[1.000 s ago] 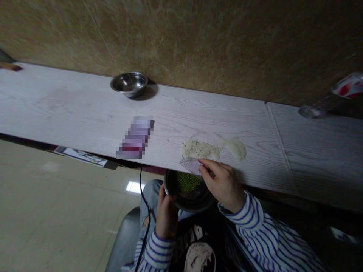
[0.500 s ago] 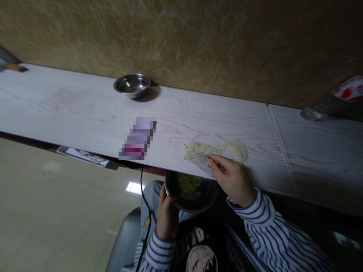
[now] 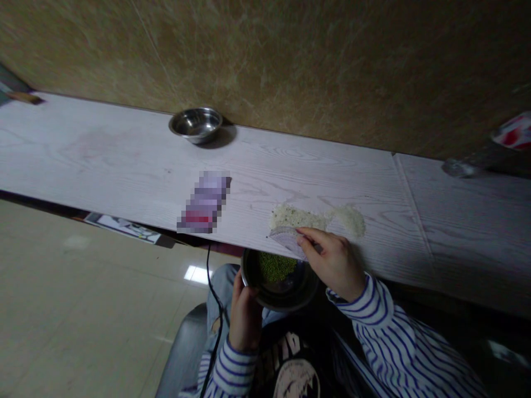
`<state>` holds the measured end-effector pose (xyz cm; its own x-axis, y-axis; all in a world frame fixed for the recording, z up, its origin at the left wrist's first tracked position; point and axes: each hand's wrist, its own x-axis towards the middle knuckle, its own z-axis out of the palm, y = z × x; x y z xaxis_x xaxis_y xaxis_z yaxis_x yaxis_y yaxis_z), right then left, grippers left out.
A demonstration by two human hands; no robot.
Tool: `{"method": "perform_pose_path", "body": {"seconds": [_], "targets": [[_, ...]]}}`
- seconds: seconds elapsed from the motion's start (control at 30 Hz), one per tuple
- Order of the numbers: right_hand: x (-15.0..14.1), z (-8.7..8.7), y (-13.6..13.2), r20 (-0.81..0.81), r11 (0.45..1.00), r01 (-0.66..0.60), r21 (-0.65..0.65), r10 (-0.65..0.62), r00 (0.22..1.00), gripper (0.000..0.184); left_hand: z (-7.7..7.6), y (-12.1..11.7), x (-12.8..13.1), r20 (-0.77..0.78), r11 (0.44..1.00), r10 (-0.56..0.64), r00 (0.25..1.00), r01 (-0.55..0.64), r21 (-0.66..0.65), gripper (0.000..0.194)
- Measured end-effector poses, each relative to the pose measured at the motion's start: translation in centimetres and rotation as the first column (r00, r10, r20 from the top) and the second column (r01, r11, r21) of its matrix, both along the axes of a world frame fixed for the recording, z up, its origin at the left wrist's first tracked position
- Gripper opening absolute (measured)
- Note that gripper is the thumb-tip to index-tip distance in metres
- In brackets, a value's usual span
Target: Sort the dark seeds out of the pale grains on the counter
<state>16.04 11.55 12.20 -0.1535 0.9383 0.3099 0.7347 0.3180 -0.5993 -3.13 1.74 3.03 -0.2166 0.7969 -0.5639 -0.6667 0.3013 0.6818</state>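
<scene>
Below the front edge of the counter, my left hand [image 3: 244, 315] is closed on the rim of a metal bowl [image 3: 307, 296]. Green mung beans [image 3: 277, 267] lie in the bowl, and its far side is hidden under the counter edge. My right hand [image 3: 334, 257] pinches a thin, clear, curved-edged plastic piece with fine markings, which looks like a protractor [image 3: 286, 239]. It is tilted at the counter edge, above the bowl. Just behind it, white rice [image 3: 305, 216] with small dark grains mixed in is spread on the counter, with a further heap of rice [image 3: 350, 220] to the right.
A small steel bowl [image 3: 196, 126] stands by the wall. A blurred-out phone-shaped thing [image 3: 204, 203] lies near the front edge of the white counter [image 3: 103, 166]. A plastic bottle [image 3: 473, 163] lies at the right. A black cable [image 3: 211, 282] hangs down beside my left arm.
My right hand has moved slightly left and towards the counter edge with the protractor. A dark grain now lies left of it. My left hand and the bowl have stayed put.
</scene>
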Motion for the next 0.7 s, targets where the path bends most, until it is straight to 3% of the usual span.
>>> {"method": "perform_pose_path", "body": {"seconds": [0.2,0.5,0.7], "targets": [[-0.7,-0.2,0.1,-0.021,1.0,0.028,0.002,-0.028,0.999,0.03,-0.3,0.0,-0.2,0.032,1.0,0.01,0.999,-0.01,0.002,0.038],[0.6,-0.1,0.2,-0.02,0.996,0.086,0.007,-0.086,0.996,0.028,0.4,0.3,0.1,-0.006,1.0,-0.001,1.0,0.0,-0.024,0.051],[-0.1,-0.2,0.7,-0.026,0.997,0.071,-0.018,-0.072,0.997,0.027,0.8,0.4,0.1,0.001,1.0,-0.015,1.0,0.015,-0.015,0.056]]}}
